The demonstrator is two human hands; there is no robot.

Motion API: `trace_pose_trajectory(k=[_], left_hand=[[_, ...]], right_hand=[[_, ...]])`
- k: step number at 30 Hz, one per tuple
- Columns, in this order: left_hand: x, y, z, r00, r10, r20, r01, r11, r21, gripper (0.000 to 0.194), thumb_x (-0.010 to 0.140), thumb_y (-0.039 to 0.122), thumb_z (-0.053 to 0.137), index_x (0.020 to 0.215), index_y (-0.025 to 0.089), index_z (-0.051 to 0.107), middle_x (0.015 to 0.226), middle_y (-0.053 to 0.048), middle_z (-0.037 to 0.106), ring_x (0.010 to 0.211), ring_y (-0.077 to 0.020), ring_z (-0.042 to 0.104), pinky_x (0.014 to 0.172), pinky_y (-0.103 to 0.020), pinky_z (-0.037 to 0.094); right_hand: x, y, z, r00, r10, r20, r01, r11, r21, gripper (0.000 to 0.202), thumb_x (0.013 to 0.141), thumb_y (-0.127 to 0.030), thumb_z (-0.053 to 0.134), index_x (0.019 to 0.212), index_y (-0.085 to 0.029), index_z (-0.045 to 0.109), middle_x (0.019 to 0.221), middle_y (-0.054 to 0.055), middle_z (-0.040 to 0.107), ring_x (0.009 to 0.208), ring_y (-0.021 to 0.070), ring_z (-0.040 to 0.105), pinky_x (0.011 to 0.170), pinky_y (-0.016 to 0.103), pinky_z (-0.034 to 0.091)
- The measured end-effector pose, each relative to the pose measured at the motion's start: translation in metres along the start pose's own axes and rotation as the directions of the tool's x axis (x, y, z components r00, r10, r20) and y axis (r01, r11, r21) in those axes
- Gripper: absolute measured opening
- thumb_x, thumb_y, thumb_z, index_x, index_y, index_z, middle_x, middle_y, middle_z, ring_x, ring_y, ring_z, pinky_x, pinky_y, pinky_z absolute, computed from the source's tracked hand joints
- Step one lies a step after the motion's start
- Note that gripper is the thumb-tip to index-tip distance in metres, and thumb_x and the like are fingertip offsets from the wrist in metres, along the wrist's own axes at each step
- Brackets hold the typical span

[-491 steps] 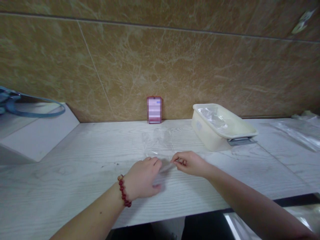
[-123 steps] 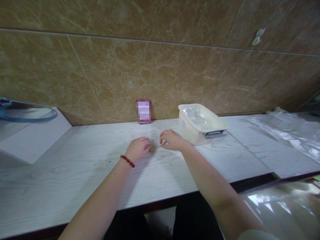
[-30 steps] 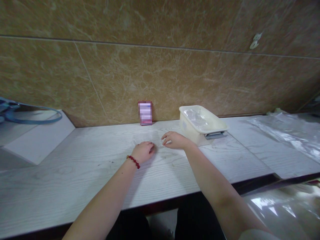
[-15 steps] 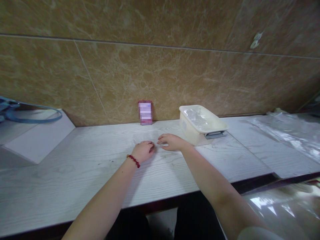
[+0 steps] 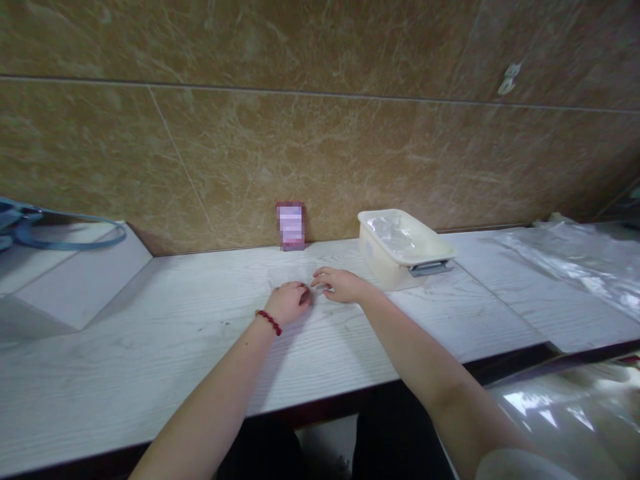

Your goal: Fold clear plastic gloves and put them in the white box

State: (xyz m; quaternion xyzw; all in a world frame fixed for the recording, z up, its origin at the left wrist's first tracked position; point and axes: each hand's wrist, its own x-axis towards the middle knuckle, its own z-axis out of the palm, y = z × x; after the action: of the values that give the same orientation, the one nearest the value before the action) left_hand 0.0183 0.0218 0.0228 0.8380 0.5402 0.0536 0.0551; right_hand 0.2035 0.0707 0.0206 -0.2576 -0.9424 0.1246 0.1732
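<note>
A thin piece of clear plastic [image 5: 294, 272], perhaps a small bag, lies faintly visible on the white wood-grain table. My left hand [image 5: 289, 303], with a red bead bracelet [image 5: 269, 322] at its wrist, is closed on the near part of this plastic. Just to the right, my right hand [image 5: 341, 285] reaches toward the left thumb. Its fingers are bent but apart, with a gap between thumb and fingertips, close to the plastic's edge. Beyond the right hand stands a cream plastic box [image 5: 384, 265] with clear plastic pieces [image 5: 393, 233] inside.
A phone-like object [image 5: 291, 227] with a blurred screen leans on the brown tiled wall [image 5: 320, 147]. At left is a white box [image 5: 95, 273] with a blue strap [image 5: 75, 245]. Clear plastic sheeting [image 5: 580, 257] lies at right. The table's front edge [image 5: 330, 402] is near my lap.
My right hand's fingers have moved slightly left, closer to the left hand, and curled a little. My left hand has stayed nearly in place.
</note>
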Motion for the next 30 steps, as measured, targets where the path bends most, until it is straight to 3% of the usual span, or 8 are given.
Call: trace_pose_trajectory(k=[9,16,19,25,30], left_hand=[[0.001,-0.001,0.006,0.998,-0.017,-0.060,0.017,1.000,0.005,0.028,0.076,0.038,0.044,0.092,0.020,0.058,0.096,-0.007,0.059,0.090,-0.0192,0.053,0.077,-0.030,0.040],[0.001,0.002,0.003,0.998,-0.058,-0.030,0.059,0.998,0.007,0.025,0.076,0.034,0.044,0.091,0.020,0.059,0.097,-0.007,0.058,0.093,-0.0203,0.052,0.079,-0.030,0.040],[0.001,0.002,0.003,0.998,-0.052,-0.028,0.052,0.999,0.008,0.026,0.075,0.034,0.045,0.092,0.020,0.058,0.098,-0.007,0.058,0.094,-0.0205,0.052,0.079,-0.030,0.040],[0.001,-0.003,0.008,0.997,-0.011,-0.075,0.010,1.000,-0.006,0.027,0.075,0.035,0.043,0.093,0.020,0.058,0.098,-0.006,0.059,0.093,-0.0200,0.052,0.080,-0.030,0.040],[0.002,-0.004,0.010,0.997,-0.002,-0.082,0.002,1.000,-0.005,0.027,0.076,0.035,0.042,0.093,0.021,0.057,0.099,-0.006,0.059,0.093,-0.0195,0.052,0.080,-0.030,0.040]], right_hand=[[0.004,-0.001,0.005,0.990,0.068,-0.123,-0.052,0.990,0.131,0.033,0.067,-0.005,0.049,0.096,-0.016,0.058,0.106,0.008,0.049,0.063,0.0057,0.049,0.064,0.022,0.044],[-0.002,0.003,0.001,0.998,-0.007,-0.058,0.019,0.978,0.210,0.035,0.063,-0.003,0.051,0.094,-0.016,0.058,0.097,0.005,0.052,0.065,0.0066,0.052,0.063,0.021,0.045],[-0.004,0.005,-0.003,1.000,0.001,-0.012,0.001,0.984,0.180,0.031,0.062,-0.003,0.051,0.090,-0.015,0.060,0.094,0.005,0.052,0.063,0.0063,0.052,0.062,0.020,0.045],[-0.004,0.014,-0.005,1.000,-0.011,-0.023,0.011,1.000,0.019,0.017,0.066,-0.014,0.056,0.080,-0.016,0.065,0.087,0.005,0.055,0.078,0.0121,0.053,0.076,0.025,0.042],[-0.004,0.020,0.000,1.000,-0.006,0.000,0.006,1.000,-0.030,0.013,0.068,-0.016,0.056,0.075,-0.017,0.067,0.083,0.004,0.058,0.074,0.0114,0.054,0.071,0.023,0.041]])
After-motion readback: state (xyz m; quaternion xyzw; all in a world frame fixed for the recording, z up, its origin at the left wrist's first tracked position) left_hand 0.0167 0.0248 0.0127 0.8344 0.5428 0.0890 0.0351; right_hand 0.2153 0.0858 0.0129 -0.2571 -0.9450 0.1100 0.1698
